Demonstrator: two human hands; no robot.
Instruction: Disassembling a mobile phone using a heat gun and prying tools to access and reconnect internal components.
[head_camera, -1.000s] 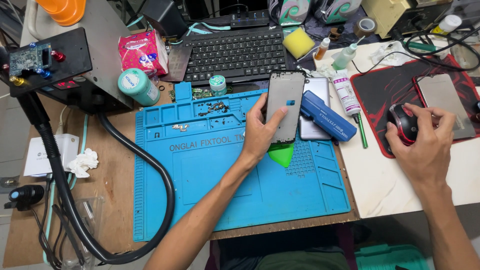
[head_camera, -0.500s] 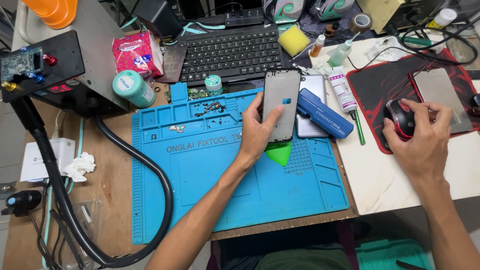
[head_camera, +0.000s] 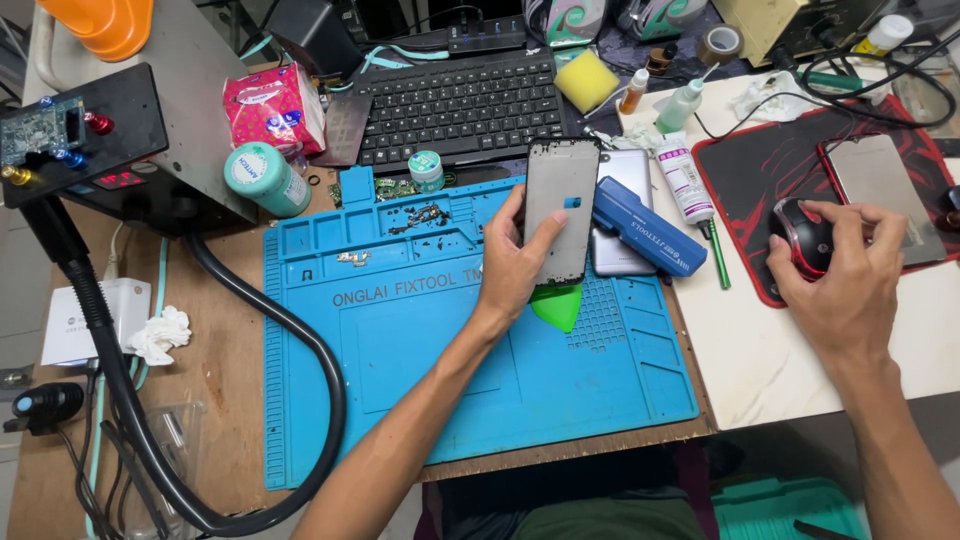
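Both forearms bare to the elbow, no sleeves, rings or watch

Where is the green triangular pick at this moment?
In the head view, the green pick lies on the blue mat, right of centre, just below the phone frame in the left hand.

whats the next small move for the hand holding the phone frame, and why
Probably lower the phone frame flat onto the blue mat. The left hand holds it upright above the green pick, while the right hand rests on the mouse.
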